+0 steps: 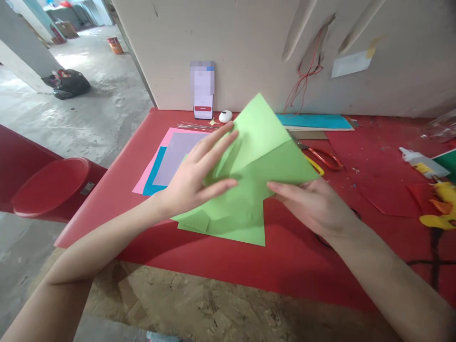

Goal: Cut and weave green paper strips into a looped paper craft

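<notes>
So the light green sheet point(274, 152) is up off the table, mid-frame, tilted, with a crease running across it. Right hand point(309, 204) has its lower right edge pinched between thumb and fingers. Left hand point(194, 175) is spread, thumb well apart from the fingers, at the sheet's left side; can't tell if it's actually touching. More green paper point(238, 230) lies just below, on the red tabletop point(142, 247). Left of centre there's a stack: purple sheet point(174, 156) over blue point(154, 173) and pink point(171, 134) ones. Red-handled tool point(329, 159) sits right of centre, white bottle point(423, 161) far right. Phone point(204, 102) leans upright at upper centre, black bag point(73, 84) on the floor upper left.
</notes>
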Tool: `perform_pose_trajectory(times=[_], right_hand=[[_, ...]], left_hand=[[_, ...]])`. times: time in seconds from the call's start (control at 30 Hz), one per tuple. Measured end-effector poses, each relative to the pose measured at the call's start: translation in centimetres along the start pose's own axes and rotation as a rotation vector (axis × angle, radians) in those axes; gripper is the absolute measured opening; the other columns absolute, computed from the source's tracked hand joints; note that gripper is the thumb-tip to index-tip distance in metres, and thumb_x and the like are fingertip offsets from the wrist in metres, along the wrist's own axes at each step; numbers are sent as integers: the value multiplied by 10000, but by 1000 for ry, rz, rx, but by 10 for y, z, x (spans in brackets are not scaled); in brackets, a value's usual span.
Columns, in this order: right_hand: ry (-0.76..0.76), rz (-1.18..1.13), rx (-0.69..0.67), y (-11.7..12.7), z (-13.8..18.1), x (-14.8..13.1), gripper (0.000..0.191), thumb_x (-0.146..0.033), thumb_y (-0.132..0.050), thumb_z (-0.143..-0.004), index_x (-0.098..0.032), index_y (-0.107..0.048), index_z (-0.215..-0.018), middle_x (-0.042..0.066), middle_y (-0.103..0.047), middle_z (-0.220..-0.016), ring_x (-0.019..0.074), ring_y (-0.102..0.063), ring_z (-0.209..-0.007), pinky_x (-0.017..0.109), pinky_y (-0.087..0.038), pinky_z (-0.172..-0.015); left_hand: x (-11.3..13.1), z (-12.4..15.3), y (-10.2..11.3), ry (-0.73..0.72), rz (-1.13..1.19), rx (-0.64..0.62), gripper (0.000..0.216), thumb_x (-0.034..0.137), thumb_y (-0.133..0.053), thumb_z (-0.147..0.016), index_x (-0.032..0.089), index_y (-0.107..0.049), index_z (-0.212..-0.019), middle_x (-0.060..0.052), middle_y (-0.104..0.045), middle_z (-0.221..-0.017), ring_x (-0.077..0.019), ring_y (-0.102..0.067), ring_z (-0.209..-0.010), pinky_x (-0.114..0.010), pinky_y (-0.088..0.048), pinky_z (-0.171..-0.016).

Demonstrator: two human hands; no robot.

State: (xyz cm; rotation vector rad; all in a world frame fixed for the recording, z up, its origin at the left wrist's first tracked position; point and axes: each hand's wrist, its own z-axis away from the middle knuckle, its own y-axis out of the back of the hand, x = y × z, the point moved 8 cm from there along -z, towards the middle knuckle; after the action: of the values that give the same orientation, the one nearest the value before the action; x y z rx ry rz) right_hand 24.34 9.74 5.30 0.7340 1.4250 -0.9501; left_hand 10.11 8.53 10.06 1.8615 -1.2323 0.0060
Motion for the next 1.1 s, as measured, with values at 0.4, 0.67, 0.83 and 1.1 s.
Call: perform_pose_trajectory(times=[0.4,0.67,0.83,1.1], right_hand=[[864,989,98,-31,36,-69,172,-145,-646,-768,-220,-608,-918,33,-669,-882,175,-607,-852,346,-500,-765],[938,1179,-8,-38,50,-69,100,-136,-596,-817,-180,-675,-773,-9,-662,-573,120,-608,-507,248,-487,-478],[601,976,269,52,32,-89,26,-342,-702,-720,-353,-705,-697,-50,-708,-665,164,-656,-587,306,-542,-527],[337,969,221,85,14,-70,27,-361,-724,-670,-337,-734,-675,-37,-690,-616,196,-647,-593,321,-526,-502]], left_hand=[[30,15,-21,-81,-200,-322,254,225,-408,-930,119,-624,-1012,-6,-619,-587,-104,-542,-476,-223,-358,-454],[42,15,-19,-83,-183,-372,361,298,-442,-916,143,-623,-645,45,-428,-405,-74,-344,-354,-250,-229,-400],[4,4,1,269,99,-443,239,285,-562,-830,187,-690,-654,44,-508,-402,-50,-329,-319,-222,-240,-384],[-13,3,4,273,124,-355,198,322,-590,-797,201,-715,-703,2,-612,-497,-97,-533,-413,-205,-370,-441]])
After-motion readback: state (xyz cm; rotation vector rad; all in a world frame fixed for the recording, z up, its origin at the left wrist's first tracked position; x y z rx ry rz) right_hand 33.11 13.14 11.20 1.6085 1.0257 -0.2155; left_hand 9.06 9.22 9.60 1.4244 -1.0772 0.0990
